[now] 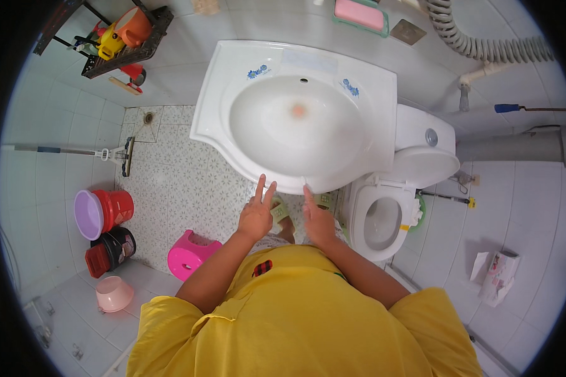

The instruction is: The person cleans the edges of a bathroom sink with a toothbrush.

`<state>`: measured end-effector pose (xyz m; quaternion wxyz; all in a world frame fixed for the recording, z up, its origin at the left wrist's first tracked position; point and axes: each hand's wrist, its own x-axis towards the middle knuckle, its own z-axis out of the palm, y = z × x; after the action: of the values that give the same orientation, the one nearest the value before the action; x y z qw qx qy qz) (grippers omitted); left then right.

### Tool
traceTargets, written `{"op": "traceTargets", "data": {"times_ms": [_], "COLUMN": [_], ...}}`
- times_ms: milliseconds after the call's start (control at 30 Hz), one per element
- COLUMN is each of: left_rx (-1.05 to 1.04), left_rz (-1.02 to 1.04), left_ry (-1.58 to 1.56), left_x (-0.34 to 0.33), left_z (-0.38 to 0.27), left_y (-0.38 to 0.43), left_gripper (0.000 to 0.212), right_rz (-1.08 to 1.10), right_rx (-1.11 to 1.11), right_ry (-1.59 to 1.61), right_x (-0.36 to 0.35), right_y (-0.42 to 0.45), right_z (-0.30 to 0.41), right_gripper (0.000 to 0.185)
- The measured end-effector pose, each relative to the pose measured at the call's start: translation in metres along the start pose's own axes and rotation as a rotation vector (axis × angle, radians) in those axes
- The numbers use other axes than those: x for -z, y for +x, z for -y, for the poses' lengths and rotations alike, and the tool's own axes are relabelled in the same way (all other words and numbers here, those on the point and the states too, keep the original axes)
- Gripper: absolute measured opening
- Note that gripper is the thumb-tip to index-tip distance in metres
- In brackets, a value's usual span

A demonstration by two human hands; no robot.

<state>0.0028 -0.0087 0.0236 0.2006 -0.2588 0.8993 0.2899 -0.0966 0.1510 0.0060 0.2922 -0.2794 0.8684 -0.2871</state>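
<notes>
A white ceramic washbasin lies before me, with blue flower prints on its back corners. At its middle is a blurred orange-brown spot. Close to the basin's front edge, my left hand has two fingers stretched out and spread, the rest curled. My right hand points its index finger at the same edge, farther right. Neither hand appears to hold anything. Whether the fingertips touch the rim, I cannot tell.
A toilet with raised lid stands right of the basin. On the left are a pink stool, a red bucket, a purple basin and a mop. Pink soap and a corner shelf hang above.
</notes>
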Motion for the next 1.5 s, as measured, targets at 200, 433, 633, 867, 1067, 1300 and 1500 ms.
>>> {"op": "traceTargets", "data": {"times_ms": [200,433,633,867,1067,1300,1500], "left_rx": [-0.048,-0.009,-0.001,-0.016,-0.018,-0.062,-0.06], "left_rz": [-0.061,0.038,0.016,0.004,-0.006,-0.062,-0.057], "left_ry": [-0.006,0.039,0.072,0.073,0.062,0.004,0.005], "left_x": [-0.001,0.007,0.003,0.002,0.001,0.003,0.003], "left_z": [0.005,0.002,0.001,0.004,0.006,0.006,0.008], "left_y": [0.001,0.0,0.001,0.001,0.0,0.0,-0.001], "left_gripper": [0.082,0.085,0.086,0.088,0.087,0.079,0.077], "right_rz": [0.263,0.258,0.299,0.27,0.235,0.366,0.363], "right_rx": [0.06,0.131,-0.056,-0.14,-0.083,-0.091,-0.068], "right_ry": [-0.127,-0.087,-0.15,-0.051,0.18,0.359,0.28], "right_x": [-0.017,-0.019,0.012,0.019,0.002,-0.023,-0.01], "right_y": [0.021,0.022,0.007,0.0,0.0,0.024,0.017], "right_z": [0.031,0.021,0.013,0.004,0.008,0.036,0.024], "right_gripper": [0.059,0.062,0.057,0.055,0.061,0.07,0.068]}}
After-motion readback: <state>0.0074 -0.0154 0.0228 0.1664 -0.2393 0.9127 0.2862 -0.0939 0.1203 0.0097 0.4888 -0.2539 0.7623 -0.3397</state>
